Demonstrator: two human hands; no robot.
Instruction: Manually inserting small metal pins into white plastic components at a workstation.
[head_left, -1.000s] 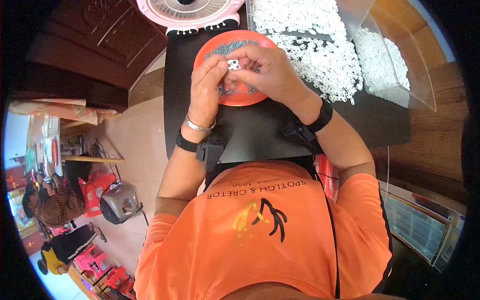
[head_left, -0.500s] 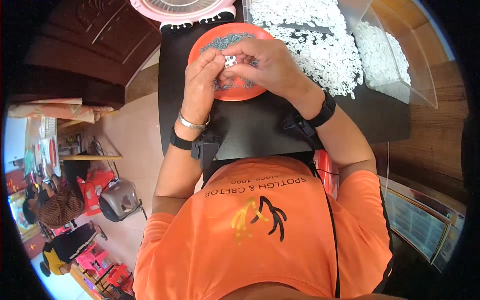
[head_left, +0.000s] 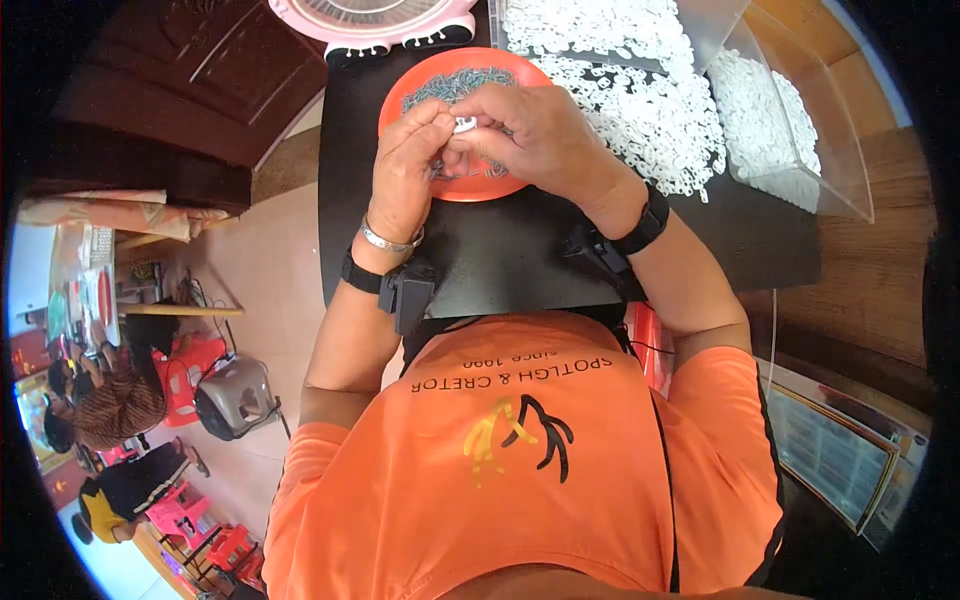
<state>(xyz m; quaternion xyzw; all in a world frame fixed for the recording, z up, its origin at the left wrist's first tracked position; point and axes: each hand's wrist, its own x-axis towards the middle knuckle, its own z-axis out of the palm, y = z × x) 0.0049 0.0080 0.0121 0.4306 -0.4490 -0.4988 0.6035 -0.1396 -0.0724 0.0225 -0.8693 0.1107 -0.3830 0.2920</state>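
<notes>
Fingers of both hands meet over the orange plate (head_left: pixel 400 95), pinching one small white piece (head_left: pixel 465 124) between them. Left hand (head_left: pixel 405 170) and right hand (head_left: pixel 535 135) hold it equally near; its long axis is too small to tell. Grey bits (head_left: pixel 450 85) lie just beyond.

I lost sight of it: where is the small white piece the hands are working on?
In the head view, the small white piece sits pinched between the left hand and right hand, above the orange plate.
</notes>
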